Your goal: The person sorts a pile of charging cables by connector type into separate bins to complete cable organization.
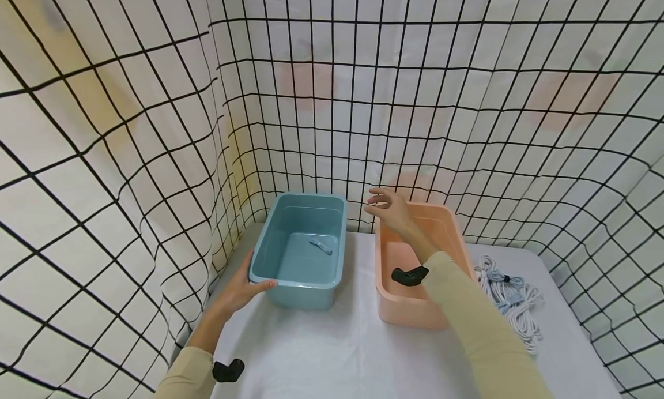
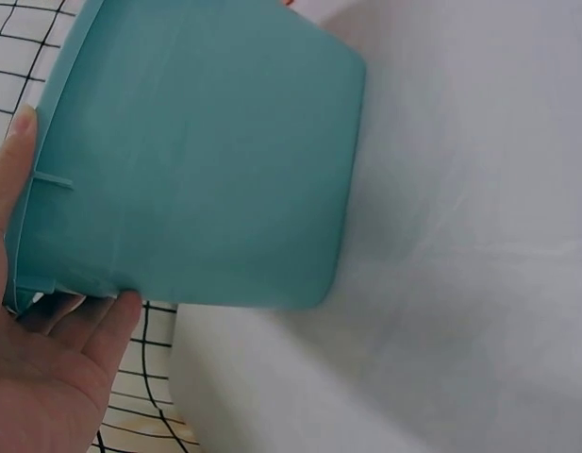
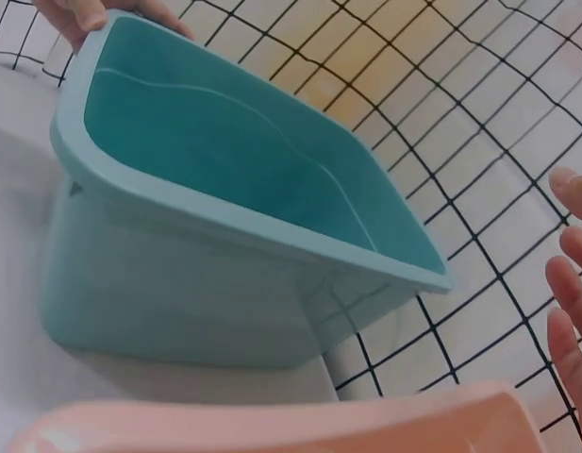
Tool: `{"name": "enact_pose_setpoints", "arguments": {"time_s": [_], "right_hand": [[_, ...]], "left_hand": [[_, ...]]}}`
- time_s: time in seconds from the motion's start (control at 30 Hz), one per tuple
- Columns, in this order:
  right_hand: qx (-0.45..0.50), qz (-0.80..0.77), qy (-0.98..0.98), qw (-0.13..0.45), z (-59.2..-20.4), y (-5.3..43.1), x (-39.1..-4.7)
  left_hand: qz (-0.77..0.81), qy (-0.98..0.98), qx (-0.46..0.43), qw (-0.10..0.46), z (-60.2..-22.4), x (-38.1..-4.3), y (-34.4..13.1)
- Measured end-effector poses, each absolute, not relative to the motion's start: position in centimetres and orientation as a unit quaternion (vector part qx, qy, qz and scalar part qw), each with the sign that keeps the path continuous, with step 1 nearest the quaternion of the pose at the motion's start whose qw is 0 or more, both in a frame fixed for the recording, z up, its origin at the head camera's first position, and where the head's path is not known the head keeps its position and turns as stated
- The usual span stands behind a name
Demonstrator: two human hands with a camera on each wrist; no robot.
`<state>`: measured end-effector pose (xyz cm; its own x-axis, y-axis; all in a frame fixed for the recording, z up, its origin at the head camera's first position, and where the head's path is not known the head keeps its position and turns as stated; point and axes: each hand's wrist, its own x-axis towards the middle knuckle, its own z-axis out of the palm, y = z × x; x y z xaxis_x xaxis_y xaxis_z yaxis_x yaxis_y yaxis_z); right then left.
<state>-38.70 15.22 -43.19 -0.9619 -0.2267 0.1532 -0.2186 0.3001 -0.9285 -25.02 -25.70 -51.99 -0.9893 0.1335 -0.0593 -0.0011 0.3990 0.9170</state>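
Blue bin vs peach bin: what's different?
Placement: blue bin left in the head view, peach bin right.
Grip: left hand holds the blue bin; the peach bin is ungripped.
Contents: blue bin has a small pale item; none shows in the peach bin's visible part.
Shared: open tops, rounded corners.

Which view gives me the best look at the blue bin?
The head view: it shows the blue bin nearly whole, with the small item on its floor. The left wrist view shows mainly its outside; the right wrist view shows a side, rim and part of the inside.
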Motion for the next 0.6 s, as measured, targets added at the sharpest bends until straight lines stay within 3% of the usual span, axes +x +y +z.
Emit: {"name": "enact_pose_setpoints", "arguments": {"time_s": [0.6], "right_hand": [[-0.139,-0.585,0.799,-0.013,-43.5,18.9,-37.4]], "left_hand": [[0.541,0.837,0.047,0.062,-52.1,-25.0,-25.9]]}}
